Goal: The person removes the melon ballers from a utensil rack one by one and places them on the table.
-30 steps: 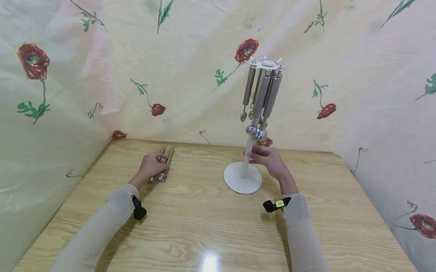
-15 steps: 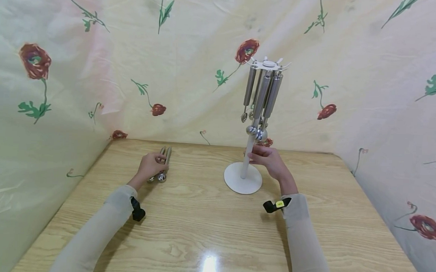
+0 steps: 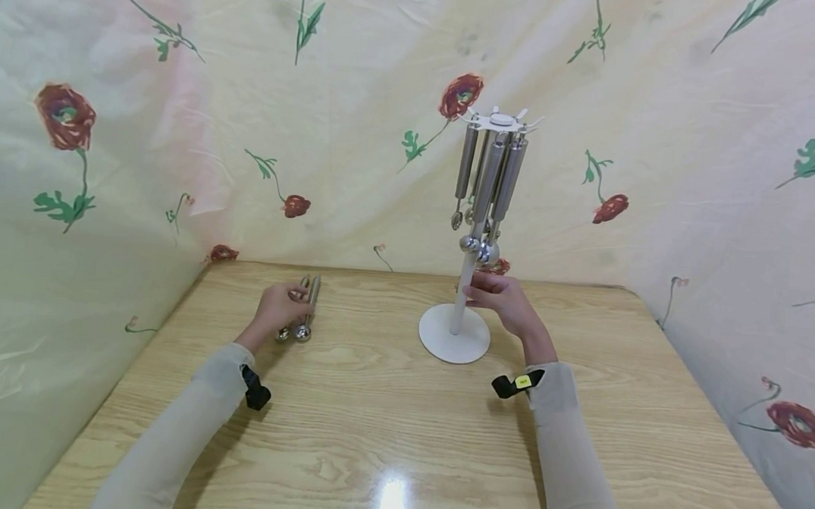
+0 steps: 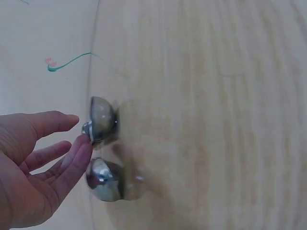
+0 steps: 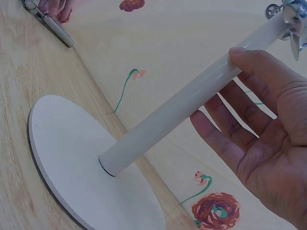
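Two short steel scoops lie side by side at the table's back left, a right scoop (image 3: 303,332) and a left scoop (image 3: 282,334). Their round bowls point toward me. My left hand (image 3: 280,308) is over the handles. In the left wrist view its thumb stands apart from the fingers, whose tips are beside the neck of one scoop (image 4: 101,120). My right hand (image 3: 511,304) grips the white pole (image 3: 463,291) of an upright utensil rack, thumb on one side and fingers on the other. Several steel-handled utensils (image 3: 490,178) hang from its top.
The rack's round white base (image 3: 438,339) rests on the wooden table (image 3: 373,405). A flowered cloth (image 3: 357,153) rises behind the table and along both sides. Black cameras are strapped to both wrists.
The right scoop has shifted slightly left, closer to the other one. My left hand has drawn back a little to the left. My right hand and the rack have stayed put.
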`<move>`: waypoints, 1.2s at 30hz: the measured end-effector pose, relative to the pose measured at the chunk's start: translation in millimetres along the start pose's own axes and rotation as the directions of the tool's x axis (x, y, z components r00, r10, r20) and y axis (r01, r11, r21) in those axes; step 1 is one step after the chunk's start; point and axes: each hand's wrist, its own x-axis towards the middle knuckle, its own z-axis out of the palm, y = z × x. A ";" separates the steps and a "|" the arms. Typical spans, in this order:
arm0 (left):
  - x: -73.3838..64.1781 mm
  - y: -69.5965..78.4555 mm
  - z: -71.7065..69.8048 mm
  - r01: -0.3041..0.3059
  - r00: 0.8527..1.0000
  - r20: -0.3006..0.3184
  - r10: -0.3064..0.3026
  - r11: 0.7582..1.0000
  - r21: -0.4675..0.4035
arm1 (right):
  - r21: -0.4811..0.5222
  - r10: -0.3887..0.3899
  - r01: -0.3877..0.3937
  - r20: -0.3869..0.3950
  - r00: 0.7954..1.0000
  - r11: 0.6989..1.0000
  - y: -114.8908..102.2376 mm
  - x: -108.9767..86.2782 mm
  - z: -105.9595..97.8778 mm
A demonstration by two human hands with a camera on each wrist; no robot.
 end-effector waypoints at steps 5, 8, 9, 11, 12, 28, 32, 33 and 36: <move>-0.1 8.5 -3.5 -0.011 1.000 -0.015 0.012 1.000 0.018 | 0.004 0.008 -0.008 -0.010 1.000 1.000 0.3 -1.4 0.3; 0.4 16.9 -4.0 -0.031 0.999 -0.028 0.032 0.999 0.041 | 0.012 0.008 -0.008 -0.008 1.000 1.000 0.6 -2.1 -0.1; 0.6 20.6 -3.9 -0.036 0.999 -0.030 0.037 0.999 0.037 | 0.012 0.008 -0.008 -0.007 1.000 1.000 0.6 -2.2 -0.2; 1.1 29.3 -3.2 -0.056 0.998 -0.036 0.057 0.998 0.027 | 0.017 0.005 -0.005 -0.002 1.000 1.000 1.4 -2.0 -0.4; 0.9 34.4 -2.8 -0.076 0.996 -0.038 0.077 0.997 0.030 | 0.018 0.004 -0.004 -0.001 1.000 1.000 1.7 -1.9 -0.5; -5.9 152.5 30.1 -0.383 0.920 0.011 0.393 0.902 -0.201 | 0.015 -0.010 0.010 -0.004 1.000 1.000 1.1 -0.6 -0.1; -8.7 180.8 41.6 -0.457 0.883 -0.003 0.470 0.855 -0.246 | 0.031 -0.017 0.017 -0.005 1.000 0.999 1.8 -1.2 0.8; -9.1 187.3 44.3 -0.472 0.874 -0.008 0.486 0.843 -0.260 | 0.032 -0.019 0.019 -0.005 1.000 0.999 2.0 -1.3 0.9; -12.0 206.5 50.8 -0.506 0.850 -0.012 0.527 0.809 -0.298 | 0.031 -0.018 0.019 -0.009 1.000 0.999 1.3 -2.0 0.7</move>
